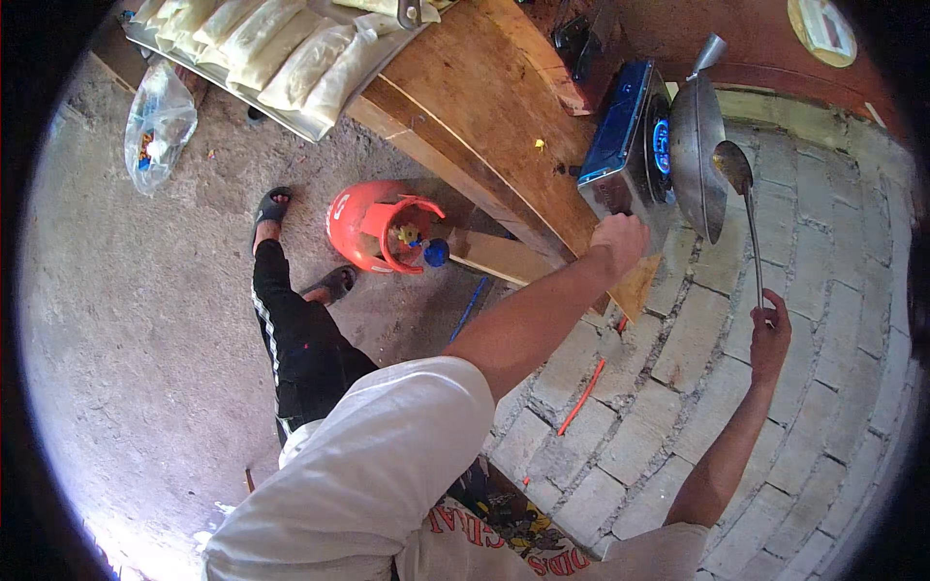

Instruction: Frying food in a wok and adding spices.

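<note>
My left hand (621, 240) grips a control knob on the front panel of a tabletop gas stove (617, 145); the fingers hide most of the knob. Blue flame (660, 145) burns on the burner, under a metal wok (699, 160) with a tubular handle (710, 52). In my right hand (770, 338) is the thin handle end of a long metal ladle (737, 163). The ladle's bowl hangs over the wok's open side, apparently clear of the rim. What lies inside the wok is hidden by the viewing angle.
The stove stands on a wooden table (472, 87) against a concrete block wall (697, 363). A metal tray (290, 120) holds several pale wrapped rolls (305, 69). Beneath the table is an orange gas cylinder (363, 225) with a blue regulator (436, 253). A clear plastic bag (160, 123) hangs beside the tray.
</note>
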Tool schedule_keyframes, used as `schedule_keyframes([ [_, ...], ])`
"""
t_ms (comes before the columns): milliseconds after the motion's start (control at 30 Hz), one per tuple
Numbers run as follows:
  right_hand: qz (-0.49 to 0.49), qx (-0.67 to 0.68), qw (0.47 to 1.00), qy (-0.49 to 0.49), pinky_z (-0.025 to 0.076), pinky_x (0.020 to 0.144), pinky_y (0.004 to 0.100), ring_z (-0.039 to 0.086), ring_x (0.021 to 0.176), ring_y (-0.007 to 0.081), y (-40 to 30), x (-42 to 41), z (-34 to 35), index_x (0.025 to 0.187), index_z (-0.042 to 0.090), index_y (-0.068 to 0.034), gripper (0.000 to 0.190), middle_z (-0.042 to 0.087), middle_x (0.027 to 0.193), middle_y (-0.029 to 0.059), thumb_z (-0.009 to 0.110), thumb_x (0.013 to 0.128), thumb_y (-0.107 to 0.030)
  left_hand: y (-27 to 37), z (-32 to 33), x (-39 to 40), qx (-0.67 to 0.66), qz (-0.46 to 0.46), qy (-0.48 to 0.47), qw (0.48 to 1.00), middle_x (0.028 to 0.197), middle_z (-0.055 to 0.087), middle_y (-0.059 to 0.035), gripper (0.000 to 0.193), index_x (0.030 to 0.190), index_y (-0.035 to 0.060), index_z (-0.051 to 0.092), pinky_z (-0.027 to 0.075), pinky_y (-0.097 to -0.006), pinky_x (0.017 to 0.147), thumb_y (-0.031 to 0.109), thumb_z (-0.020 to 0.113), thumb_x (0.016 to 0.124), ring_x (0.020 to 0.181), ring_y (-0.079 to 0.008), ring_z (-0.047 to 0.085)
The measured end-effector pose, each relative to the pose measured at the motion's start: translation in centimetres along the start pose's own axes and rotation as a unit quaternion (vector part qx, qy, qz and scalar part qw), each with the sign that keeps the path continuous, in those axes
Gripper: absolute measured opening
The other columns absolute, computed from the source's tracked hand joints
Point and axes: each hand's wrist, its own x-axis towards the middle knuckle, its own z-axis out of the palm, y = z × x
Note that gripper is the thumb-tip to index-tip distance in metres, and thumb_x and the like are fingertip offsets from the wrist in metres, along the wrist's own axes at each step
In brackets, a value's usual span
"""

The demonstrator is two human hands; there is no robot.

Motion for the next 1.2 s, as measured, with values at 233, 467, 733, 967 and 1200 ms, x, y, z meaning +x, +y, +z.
schedule_keyframes([
  [233, 0.028, 0.011, 0.999, -0.018, 0.043, 0.065, 0.0277, 0.053, 0.069, 0.0106, 0.0, -0.1, 0.2, 0.12, 0.063, -0.014, 0.033, 0.063, 0.076, 0.0029, 0.061, 0.088, -0.004, 0.3, -1.2, -1.0, -0.02, -0.003, -0.024, 1.0, 0.093, 0.07, -0.0168, 0.017, 0.093, 0.0053, 0.071, 0.058, -0.0411, 0.07, 0.012, 0.056, 0.086, 0.086, -0.0308, 0.071],
  [467, 0.026, 0.02, 0.999, -0.009, 0.047, 0.067, 0.0315, 0.059, 0.071, 0.0148, 2.0, 1.4, 1.7, 0.12, 0.062, -0.013, 0.035, 0.064, 0.077, 0.007, 0.062, 0.086, -0.004, 0.2, -2.2, -1.2, -0.001, -0.005, -0.042, 0.999, 0.091, 0.07, -0.0173, 0.018, 0.092, 0.0047, 0.071, 0.059, -0.0421, 0.07, 0.014, 0.057, 0.085, 0.086, -0.0314, 0.071],
  [733, 0.049, 0.079, 0.996, 0.001, 0.051, 0.072, 0.0393, 0.067, 0.077, 0.0296, 6.3, 4.6, 5.2, 0.111, 0.063, -0.009, 0.028, 0.068, 0.083, 0.0163, 0.063, 0.084, -0.005, -1.8, -8.5, -9.7, 0.05, 0.137, -0.212, 0.966, 0.084, 0.067, -0.0206, 0.036, 0.091, 0.0042, 0.068, 0.054, -0.0517, 0.074, 0.039, 0.058, 0.088, 0.081, -0.0405, 0.066],
  [967, 0.088, 0.199, 0.975, -0.051, 0.052, 0.078, 0.0427, 0.066, 0.093, 0.0376, 2.0, 7.8, 7.2, 0.109, 0.065, -0.009, 0.028, 0.067, 0.098, 0.0216, 0.063, 0.081, -0.011, -18.2, -22.5, -25.4, 0.052, -0.026, -0.405, 0.913, 0.093, 0.065, -0.0165, 0.03, 0.099, 0.008, 0.067, 0.052, -0.0458, 0.073, 0.035, 0.055, 0.092, 0.083, -0.0343, 0.065],
  [1200, 0.027, -0.001, 1.0, 0.003, 0.052, 0.079, 0.0434, 0.066, 0.09, 0.0304, -2.2, 1.2, -4.8, 0.11, 0.065, -0.015, 0.034, 0.069, 0.097, 0.0116, 0.063, 0.079, -0.002, -44.1, -41.0, -42.7, 0.339, 0.007, -0.374, 0.864, 0.074, 0.069, -0.0094, 0.022, 0.086, 0.0099, 0.066, 0.052, -0.0432, 0.055, 0.032, 0.062, 0.087, 0.063, -0.0294, 0.067],
])
